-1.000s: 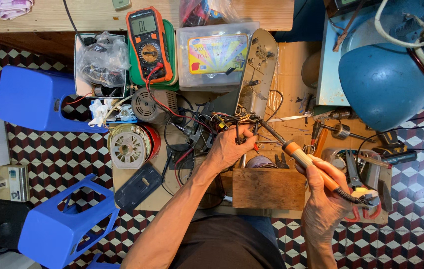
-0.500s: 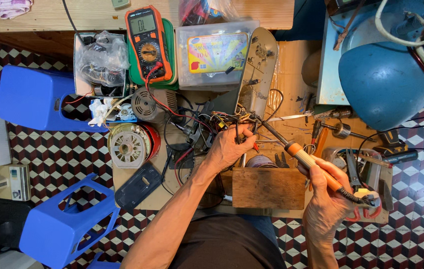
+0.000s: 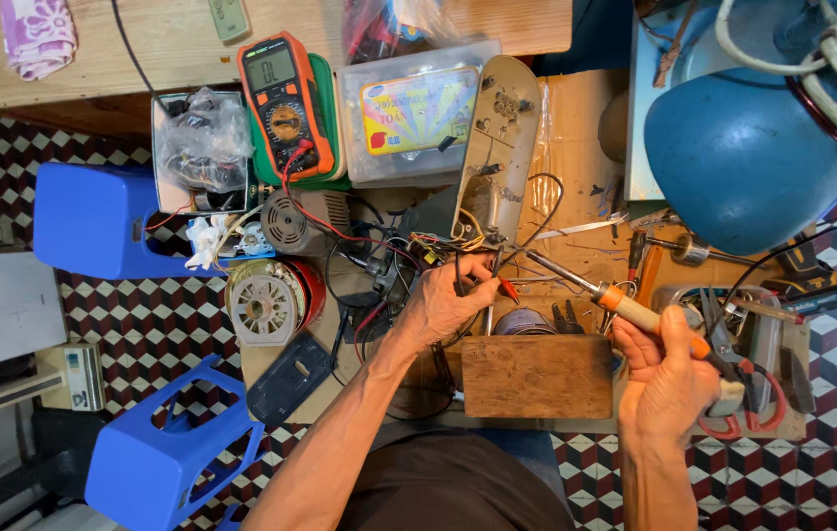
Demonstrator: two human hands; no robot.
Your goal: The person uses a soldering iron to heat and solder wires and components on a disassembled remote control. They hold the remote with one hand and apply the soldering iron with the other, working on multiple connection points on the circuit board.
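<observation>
Your right hand grips a soldering iron with a smooth tan and orange plastic-looking handle and a dull metal shaft. Below it sits a rough, matt wooden block. The multimeter wears glossy orange casing; the stools are smooth blue plastic, the box clear plastic.

My left hand at centre frame, forearm stretched up from the lower middle, fingers curled and pinched together at the tips, my right hand at lower right, wrist upright, fingers wrapped in a closed pen-like grip, thumb on top
</observation>
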